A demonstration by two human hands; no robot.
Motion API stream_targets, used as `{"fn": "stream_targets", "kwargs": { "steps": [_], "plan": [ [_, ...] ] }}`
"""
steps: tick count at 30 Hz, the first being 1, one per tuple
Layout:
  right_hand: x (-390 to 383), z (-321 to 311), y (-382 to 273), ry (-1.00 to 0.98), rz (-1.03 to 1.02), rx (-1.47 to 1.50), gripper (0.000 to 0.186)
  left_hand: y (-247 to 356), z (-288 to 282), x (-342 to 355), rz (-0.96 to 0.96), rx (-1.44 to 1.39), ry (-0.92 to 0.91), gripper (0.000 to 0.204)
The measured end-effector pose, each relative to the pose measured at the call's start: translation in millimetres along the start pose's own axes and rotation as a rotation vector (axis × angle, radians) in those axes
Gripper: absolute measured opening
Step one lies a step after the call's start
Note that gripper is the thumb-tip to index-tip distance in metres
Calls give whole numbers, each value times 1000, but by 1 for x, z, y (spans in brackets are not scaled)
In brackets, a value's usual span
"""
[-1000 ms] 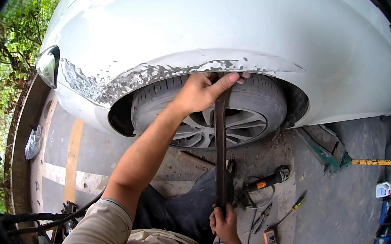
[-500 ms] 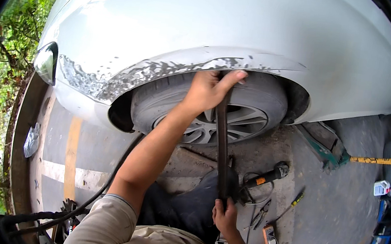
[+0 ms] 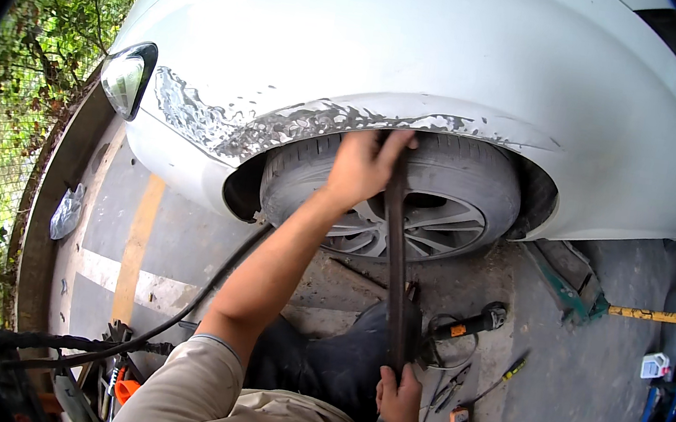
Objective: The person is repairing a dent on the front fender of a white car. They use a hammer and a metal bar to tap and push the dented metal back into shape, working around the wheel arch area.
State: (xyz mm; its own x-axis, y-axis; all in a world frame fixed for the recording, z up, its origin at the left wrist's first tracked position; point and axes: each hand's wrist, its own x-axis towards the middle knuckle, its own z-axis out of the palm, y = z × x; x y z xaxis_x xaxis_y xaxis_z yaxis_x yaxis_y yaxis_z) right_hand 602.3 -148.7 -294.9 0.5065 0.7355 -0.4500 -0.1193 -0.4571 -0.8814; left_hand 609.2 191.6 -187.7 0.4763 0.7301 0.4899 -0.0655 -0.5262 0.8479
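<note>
Since a moment ago your view has swung left, while your left hand (image 3: 360, 167) stays wrapped round the top of the long dark bar (image 3: 395, 260) at the wheel arch (image 3: 349, 120). Your right hand (image 3: 399, 400) grips its lower end, fingers closed, the bar standing nearly upright across the tyre (image 3: 469, 172).

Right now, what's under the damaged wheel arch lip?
Under the scraped arch: the tyre, the alloy wheel, the left hand and the top of a long dark bar, held low by the right hand. The bar's tip is covered by the lip and hand.
</note>
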Motion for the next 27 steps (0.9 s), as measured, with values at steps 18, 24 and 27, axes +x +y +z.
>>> {"fn": "stream_targets", "kwargs": {
  "steps": [18, 24, 27],
  "plan": [
    [23, 27, 43, -44, -150, 13, 21, -12, -25, -10, -138, -230, -57, 54],
    [32, 45, 41, 22, -106, 26, 29, -29, -23, -10, -166, -206, -72, 51],
    [35, 40, 40, 8, -136, -15, 28, -24, -18, -9, -100, -240, -58, 41]
  ]
}}
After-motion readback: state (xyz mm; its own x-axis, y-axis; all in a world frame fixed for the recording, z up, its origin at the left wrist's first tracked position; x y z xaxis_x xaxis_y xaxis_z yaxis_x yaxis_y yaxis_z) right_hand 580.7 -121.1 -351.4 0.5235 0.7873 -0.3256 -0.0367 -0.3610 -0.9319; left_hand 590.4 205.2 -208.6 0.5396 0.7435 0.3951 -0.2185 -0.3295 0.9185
